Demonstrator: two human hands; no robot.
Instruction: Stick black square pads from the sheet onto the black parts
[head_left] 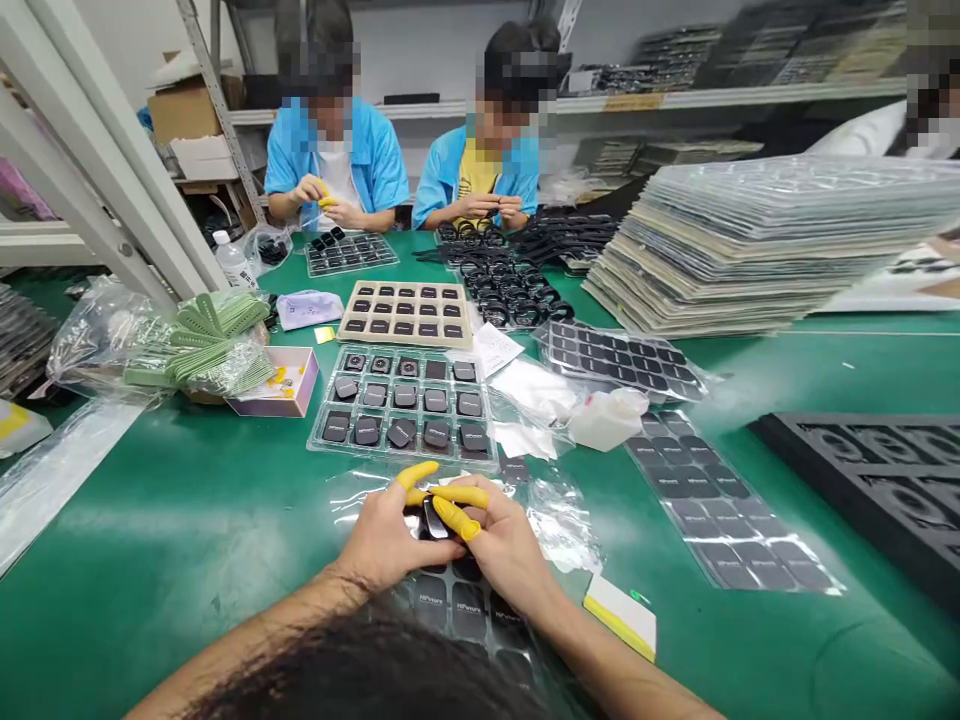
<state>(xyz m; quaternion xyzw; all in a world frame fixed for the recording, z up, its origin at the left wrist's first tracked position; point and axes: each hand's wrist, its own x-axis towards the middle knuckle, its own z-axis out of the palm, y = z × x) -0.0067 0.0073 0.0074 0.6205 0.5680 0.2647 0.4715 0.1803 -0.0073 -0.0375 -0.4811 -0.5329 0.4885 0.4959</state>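
A black glossy smartwatch body (433, 521) is held between my two hands, its edge tilted up. My left hand (381, 535) grips it from the left, with yellow finger cots on its fingertips. From the right, my right hand (506, 540) presses on it with cot-covered thumb and finger; part of the watch is hidden behind them. Below my hands lies a sheet of dark square film stickers (469, 608). Just beyond them, a clear plastic tray (319, 432) holds several dark square watch bodies, some covered with printed film.
A cream tray (343, 335) of dark pieces sits farther back. At left are green straps (217, 335) and a small box (300, 385); at right, a white bottle (607, 418), sticker sheet (731, 510), black foam tray (862, 480) and tall tray stack (720, 250). Two co-workers sit opposite.
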